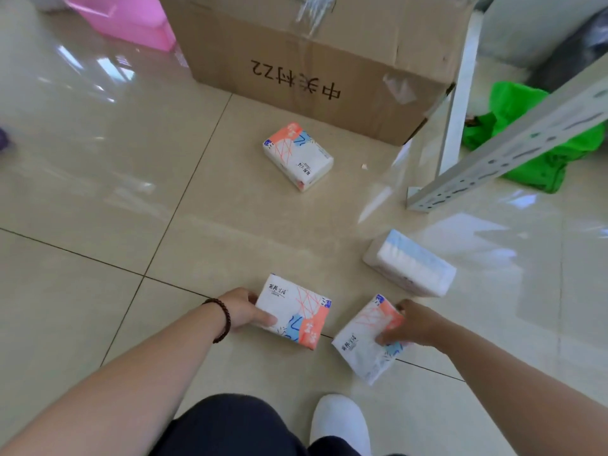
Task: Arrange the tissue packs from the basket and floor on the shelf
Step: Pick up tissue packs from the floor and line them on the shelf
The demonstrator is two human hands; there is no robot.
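Several tissue packs lie on the tiled floor. My left hand (245,310) grips the left end of a white, orange and blue tissue pack (297,315). My right hand (413,324) grips a second patterned pack (363,343), which is tilted off the floor. A third patterned pack (297,156) lies further off, in front of the cardboard box. A fourth pack (411,263) lies on its side at the right, showing blue and white. The shelf's grey perforated upright (513,149) slants in at the right.
A big cardboard box (312,51) stands at the back, a pink plastic basket (131,18) behind it at the left. A green bag (526,133) lies behind the shelf post. My white shoe (340,422) and dark trouser knee are at the bottom.
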